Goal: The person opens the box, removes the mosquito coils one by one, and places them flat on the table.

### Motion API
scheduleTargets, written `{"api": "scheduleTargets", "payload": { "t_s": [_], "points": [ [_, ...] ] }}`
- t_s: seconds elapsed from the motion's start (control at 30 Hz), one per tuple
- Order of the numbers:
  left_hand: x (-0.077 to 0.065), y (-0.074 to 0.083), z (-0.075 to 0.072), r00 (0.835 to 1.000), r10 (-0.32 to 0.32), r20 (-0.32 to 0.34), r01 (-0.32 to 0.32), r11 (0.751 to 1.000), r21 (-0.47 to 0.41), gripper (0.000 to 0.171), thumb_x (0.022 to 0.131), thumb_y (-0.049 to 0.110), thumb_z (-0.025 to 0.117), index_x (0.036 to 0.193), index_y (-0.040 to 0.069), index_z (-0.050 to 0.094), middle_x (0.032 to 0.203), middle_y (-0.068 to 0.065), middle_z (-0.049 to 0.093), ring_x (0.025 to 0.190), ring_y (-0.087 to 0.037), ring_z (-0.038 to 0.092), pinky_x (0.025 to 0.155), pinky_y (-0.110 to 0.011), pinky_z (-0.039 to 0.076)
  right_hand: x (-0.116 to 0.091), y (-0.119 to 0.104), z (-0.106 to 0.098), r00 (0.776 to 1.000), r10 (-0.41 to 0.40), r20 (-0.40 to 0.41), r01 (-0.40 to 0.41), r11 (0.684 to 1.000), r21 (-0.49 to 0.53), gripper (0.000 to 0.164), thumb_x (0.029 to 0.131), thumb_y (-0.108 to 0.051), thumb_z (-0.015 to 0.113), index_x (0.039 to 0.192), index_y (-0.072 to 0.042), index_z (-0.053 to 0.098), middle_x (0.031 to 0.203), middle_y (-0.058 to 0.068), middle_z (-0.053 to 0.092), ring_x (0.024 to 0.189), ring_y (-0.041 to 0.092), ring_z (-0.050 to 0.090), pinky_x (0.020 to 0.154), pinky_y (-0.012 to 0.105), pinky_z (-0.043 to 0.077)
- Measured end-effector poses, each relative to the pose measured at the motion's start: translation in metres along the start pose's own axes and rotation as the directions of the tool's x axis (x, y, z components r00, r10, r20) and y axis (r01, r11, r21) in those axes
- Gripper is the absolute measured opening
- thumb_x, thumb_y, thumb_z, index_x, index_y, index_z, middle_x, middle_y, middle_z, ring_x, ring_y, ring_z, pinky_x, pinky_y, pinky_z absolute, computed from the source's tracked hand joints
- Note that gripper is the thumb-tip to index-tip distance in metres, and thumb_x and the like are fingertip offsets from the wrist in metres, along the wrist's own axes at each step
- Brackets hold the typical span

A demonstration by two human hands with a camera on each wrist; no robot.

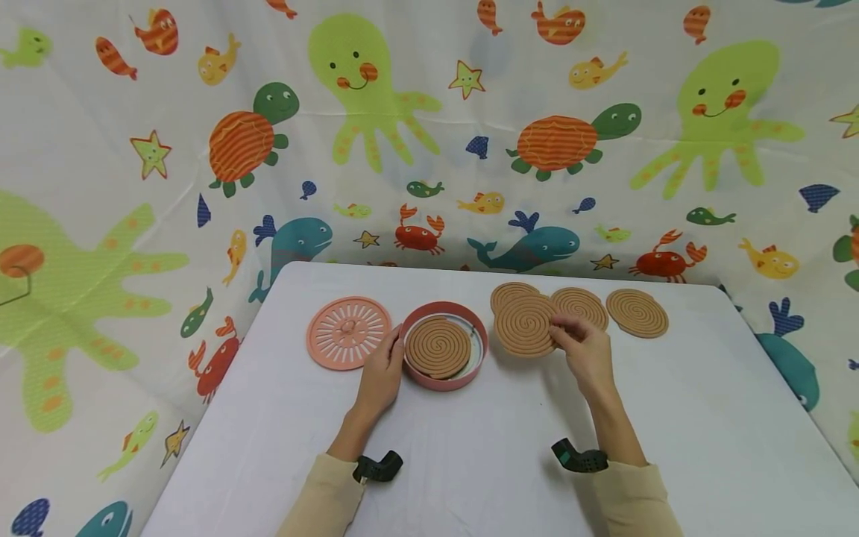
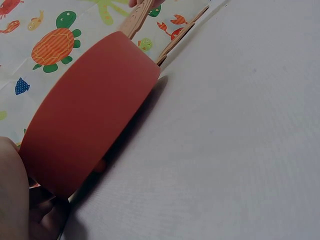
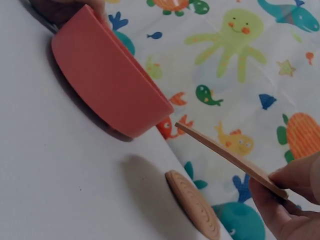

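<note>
My left hand grips the left side of a round reddish-pink tin, its thumb at the rim. Inside the tin lies a brown mosquito coil. In the left wrist view, the tin's outer wall fills the middle, with fingers reaching under its near edge. My right hand pinches another mosquito coil by its right edge, just right of the tin. The right wrist view shows this coil edge-on, raised above the table between thumb and fingers.
A pink slotted lid lies left of the tin. Along the back right of the white table are more coils: one partly hidden behind the held one, a second, and a third farthest right. A patterned curtain hangs behind.
</note>
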State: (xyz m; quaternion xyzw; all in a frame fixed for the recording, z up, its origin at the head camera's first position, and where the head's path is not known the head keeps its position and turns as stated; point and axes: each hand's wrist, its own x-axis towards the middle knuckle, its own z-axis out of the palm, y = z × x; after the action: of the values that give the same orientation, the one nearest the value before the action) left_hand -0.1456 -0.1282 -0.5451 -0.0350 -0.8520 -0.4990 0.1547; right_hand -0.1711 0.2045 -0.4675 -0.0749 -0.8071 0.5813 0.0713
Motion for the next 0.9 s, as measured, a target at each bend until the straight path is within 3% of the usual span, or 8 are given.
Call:
{"api": "scheduleTargets", "payload": {
  "t_s": [0.3,0.57,0.9],
  "points": [
    [0.0,0.001,-0.001,1.0,-0.012,0.011,0.012,1.0,-0.006,0.044,0.108,0.025,0.042,0.145,0.003,0.051,0.144,-0.016,0.058,0.137,-0.027,0.052,0.113,-0.048,0.043,0.001,0.012,0.001,1.0,0.013,-0.006,-0.013,1.0,-0.006,0.023,0.095,-0.005,0.066,0.115,0.003,0.07,0.106,0.011,0.07,0.079,-0.004,0.063,0.072,0.012,0.056],
    [0.001,0.001,0.0,1.0,-0.008,0.007,0.008,1.0,-0.015,0.043,0.108,0.024,0.043,0.145,0.003,0.052,0.144,-0.016,0.058,0.137,-0.028,0.052,0.114,-0.048,0.043,-0.003,0.018,-0.002,0.998,0.058,0.01,-0.058,0.998,-0.028,0.027,0.095,-0.006,0.065,0.119,0.005,0.068,0.132,0.017,0.063,0.084,-0.008,0.061,0.074,0.008,0.054],
    [0.002,-0.003,0.001,1.0,-0.007,0.007,0.007,1.0,-0.007,0.043,0.108,0.023,0.043,0.145,0.003,0.052,0.144,-0.016,0.058,0.137,-0.027,0.052,0.115,-0.047,0.042,-0.009,0.025,-0.003,0.995,0.097,0.016,-0.095,0.988,-0.121,0.027,0.097,-0.01,0.063,0.121,0.001,0.069,0.123,0.018,0.068,0.081,-0.006,0.06,0.072,0.01,0.053]
  ]
}}
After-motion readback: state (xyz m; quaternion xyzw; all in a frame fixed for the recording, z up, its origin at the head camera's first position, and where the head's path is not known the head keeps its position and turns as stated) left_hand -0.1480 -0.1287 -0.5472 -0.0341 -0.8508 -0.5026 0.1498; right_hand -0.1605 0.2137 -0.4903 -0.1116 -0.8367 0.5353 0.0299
